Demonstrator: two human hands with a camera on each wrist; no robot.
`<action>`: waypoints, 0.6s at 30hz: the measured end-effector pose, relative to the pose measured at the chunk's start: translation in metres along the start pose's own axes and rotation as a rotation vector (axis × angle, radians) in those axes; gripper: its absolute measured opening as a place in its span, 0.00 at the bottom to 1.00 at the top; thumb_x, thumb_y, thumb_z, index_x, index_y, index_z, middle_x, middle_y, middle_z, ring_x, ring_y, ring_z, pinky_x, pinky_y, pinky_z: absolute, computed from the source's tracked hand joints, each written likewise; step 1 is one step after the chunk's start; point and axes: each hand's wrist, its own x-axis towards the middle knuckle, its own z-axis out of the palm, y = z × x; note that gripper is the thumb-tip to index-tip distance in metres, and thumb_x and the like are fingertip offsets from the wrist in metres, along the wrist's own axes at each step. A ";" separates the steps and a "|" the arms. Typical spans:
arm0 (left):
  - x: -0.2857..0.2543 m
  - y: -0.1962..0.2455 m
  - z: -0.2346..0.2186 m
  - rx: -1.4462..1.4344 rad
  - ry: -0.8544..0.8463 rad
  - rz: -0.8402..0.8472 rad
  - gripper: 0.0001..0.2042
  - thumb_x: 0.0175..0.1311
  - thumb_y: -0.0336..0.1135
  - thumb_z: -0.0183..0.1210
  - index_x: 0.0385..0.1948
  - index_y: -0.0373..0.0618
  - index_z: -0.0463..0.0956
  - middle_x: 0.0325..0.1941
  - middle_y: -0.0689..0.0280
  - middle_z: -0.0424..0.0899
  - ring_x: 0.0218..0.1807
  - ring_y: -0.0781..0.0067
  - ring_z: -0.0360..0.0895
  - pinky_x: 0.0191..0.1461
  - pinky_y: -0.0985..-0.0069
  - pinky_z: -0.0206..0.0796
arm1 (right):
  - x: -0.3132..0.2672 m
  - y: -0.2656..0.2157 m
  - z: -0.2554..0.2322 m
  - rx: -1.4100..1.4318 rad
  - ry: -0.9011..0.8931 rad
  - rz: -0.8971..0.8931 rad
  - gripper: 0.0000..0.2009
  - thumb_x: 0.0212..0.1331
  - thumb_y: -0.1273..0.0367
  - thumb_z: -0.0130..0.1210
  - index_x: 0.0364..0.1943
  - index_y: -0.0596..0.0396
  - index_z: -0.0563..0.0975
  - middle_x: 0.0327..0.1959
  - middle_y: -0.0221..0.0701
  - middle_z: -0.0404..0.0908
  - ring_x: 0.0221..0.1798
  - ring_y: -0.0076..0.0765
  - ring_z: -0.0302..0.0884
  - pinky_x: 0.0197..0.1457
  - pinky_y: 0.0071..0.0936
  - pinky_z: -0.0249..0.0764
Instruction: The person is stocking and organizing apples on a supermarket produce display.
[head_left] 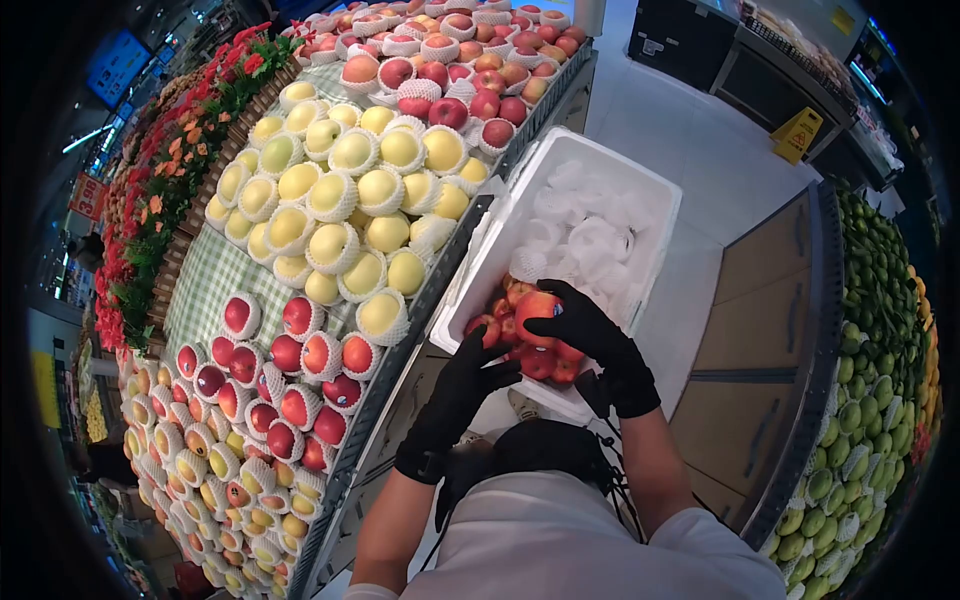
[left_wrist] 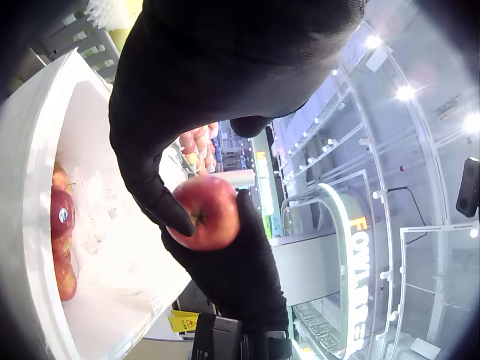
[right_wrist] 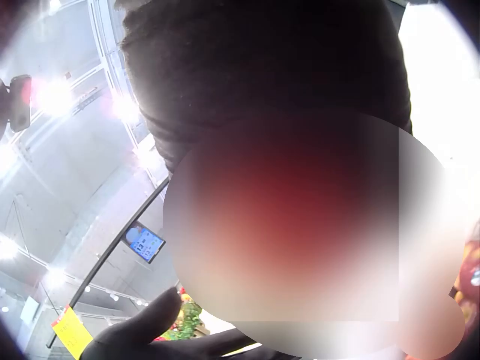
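Note:
My right hand, in a black glove, holds a red apple over the near end of a white foam box. Close to the apple's left, my gloved left hand has its fingers extended and spread. More red apples lie below in the box. In the left wrist view, a left finger overlaps the held apple, which sits against the right hand's palm. A large blur hides the middle of the right wrist view.
White foam nets fill the box's far part. To the left slopes a fruit stand with yellow fruit and red apples in nets. Green fruit fills a stand at right. A yellow floor sign stands farther back.

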 end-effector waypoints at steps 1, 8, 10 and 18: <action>-0.006 0.003 -0.007 0.041 0.032 0.033 0.25 0.74 0.46 0.46 0.68 0.45 0.58 0.59 0.47 0.73 0.55 0.57 0.77 0.59 0.60 0.71 | 0.007 0.007 -0.007 -0.203 0.094 0.032 0.38 0.48 0.64 0.71 0.63 0.61 0.65 0.53 0.37 0.76 0.53 0.31 0.76 0.57 0.28 0.74; -0.039 0.033 -0.035 -0.108 0.163 0.115 0.22 0.75 0.42 0.45 0.65 0.42 0.61 0.56 0.48 0.76 0.55 0.57 0.77 0.61 0.62 0.71 | 0.061 0.061 -0.034 -0.498 0.338 0.050 0.44 0.38 0.57 0.74 0.61 0.63 0.67 0.52 0.46 0.77 0.54 0.42 0.77 0.56 0.33 0.75; -0.046 0.033 -0.040 -0.058 0.185 0.157 0.21 0.75 0.41 0.44 0.64 0.41 0.62 0.55 0.49 0.77 0.54 0.59 0.78 0.60 0.64 0.71 | 0.077 0.073 -0.032 -0.547 0.358 0.046 0.45 0.35 0.55 0.74 0.60 0.64 0.67 0.53 0.49 0.77 0.55 0.47 0.78 0.56 0.35 0.75; -0.068 0.029 -0.054 -0.158 0.295 0.162 0.21 0.75 0.44 0.45 0.61 0.40 0.66 0.51 0.51 0.79 0.51 0.59 0.79 0.56 0.64 0.72 | 0.131 0.110 -0.007 -0.736 0.257 0.029 0.40 0.33 0.57 0.73 0.52 0.67 0.72 0.52 0.54 0.76 0.55 0.56 0.76 0.55 0.41 0.75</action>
